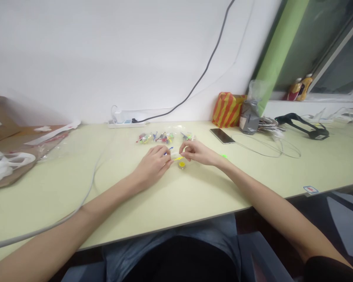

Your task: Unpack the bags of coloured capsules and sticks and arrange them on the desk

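Note:
My left hand [156,163] rests over the table with its fingers bent together. A small blue plastic piece [171,148] sticks out by its fingertips. Facing it, my right hand [200,152] has thumb and forefinger in a pinch; what lies in the pinch is too small to make out. A thin yellow plastic piece [179,158] spans the gap between the two hands, its ends close to the fingertips. Just below it on the table sits a small round clear item with a yellow centre [181,165]. A bright green piece [224,156] lies past my right wrist.
Clear bags of colourful small parts [161,137] lie behind my hands. A phone [222,136], a striped bag [227,109] and a black headset-like frame [302,124] are to the right. A power strip [126,124] stands by the wall; a grey cable [90,188] crosses my left forearm.

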### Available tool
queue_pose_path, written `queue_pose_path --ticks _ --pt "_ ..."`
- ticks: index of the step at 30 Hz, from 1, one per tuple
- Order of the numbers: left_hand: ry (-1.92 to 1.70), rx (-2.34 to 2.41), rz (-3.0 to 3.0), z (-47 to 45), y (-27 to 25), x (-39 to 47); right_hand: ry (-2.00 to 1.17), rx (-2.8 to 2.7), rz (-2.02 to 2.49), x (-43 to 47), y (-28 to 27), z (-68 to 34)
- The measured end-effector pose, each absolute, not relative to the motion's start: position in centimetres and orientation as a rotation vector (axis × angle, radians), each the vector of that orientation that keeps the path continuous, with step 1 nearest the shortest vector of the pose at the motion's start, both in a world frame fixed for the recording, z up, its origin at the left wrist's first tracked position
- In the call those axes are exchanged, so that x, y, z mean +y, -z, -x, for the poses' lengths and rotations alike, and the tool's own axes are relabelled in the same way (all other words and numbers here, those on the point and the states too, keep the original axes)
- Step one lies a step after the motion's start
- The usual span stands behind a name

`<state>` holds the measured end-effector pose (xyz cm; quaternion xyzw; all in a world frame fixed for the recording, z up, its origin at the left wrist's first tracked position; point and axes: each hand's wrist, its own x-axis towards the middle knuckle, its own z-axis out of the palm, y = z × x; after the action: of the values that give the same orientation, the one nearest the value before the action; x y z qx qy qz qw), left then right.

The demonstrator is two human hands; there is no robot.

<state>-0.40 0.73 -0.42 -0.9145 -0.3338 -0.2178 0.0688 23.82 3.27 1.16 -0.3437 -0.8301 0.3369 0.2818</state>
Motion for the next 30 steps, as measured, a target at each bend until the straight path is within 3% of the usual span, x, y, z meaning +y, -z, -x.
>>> queue_pose_path --ticks 8,21,30 --pt "0.505 -0.910 2.782 0.0 0.9 0.6 -1.042 -2.275 1.107 3.5 -1.0 -24.4" --pt "0.527 -0.856 2.833 0.0 0.5 0.4 -0.762 -2.346 1.205 3.9 -0.7 -24.3" --pt "0.457 -0.820 2.846 0.2 0.9 0.7 -0.757 -2.340 1.185 4.4 -0.1 -23.9"
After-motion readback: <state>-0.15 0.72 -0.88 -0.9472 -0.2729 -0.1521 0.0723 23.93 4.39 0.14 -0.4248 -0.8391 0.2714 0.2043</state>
